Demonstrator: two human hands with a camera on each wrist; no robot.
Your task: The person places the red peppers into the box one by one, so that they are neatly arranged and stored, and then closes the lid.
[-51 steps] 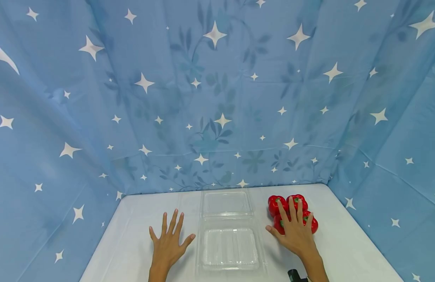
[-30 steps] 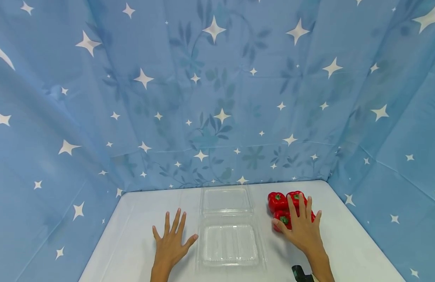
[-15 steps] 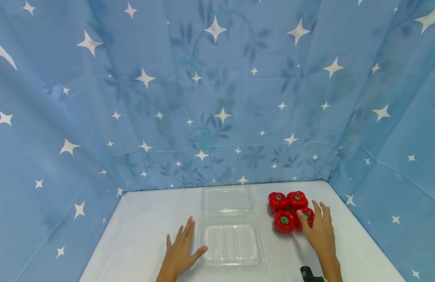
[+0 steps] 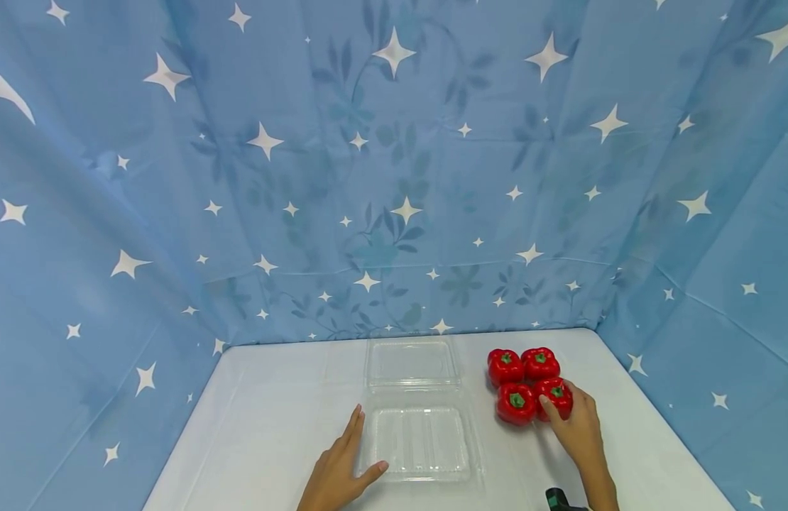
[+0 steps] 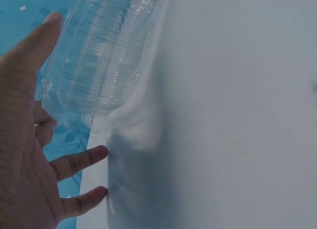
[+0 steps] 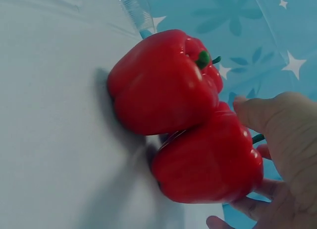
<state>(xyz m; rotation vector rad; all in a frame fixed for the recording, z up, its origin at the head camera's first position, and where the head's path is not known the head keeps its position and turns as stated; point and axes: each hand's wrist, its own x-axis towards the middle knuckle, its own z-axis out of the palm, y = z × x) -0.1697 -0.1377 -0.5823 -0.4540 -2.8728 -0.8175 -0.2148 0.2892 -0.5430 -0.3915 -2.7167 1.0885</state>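
Several red bell peppers with green stems stand in a tight cluster at the right of the table. My right hand is around the near right bell pepper, thumb on its near side and fingers on its far right side. In the right wrist view that bell pepper leans close to a neighbouring bell pepper. A clear plastic clamshell box lies with its lid back at the middle. My left hand is at the box's left edge, fingers straight and thumb apart; whether it touches is unclear.
The white-covered table is bordered at the back and sides by a blue curtain with white stars. The box's lid lies flat behind its base. A dark device sits at my right wrist.
My right hand has moved from above the bell peppers to the right, then down around the near right one. The left hand has shifted right and nearer to me, beside the box.
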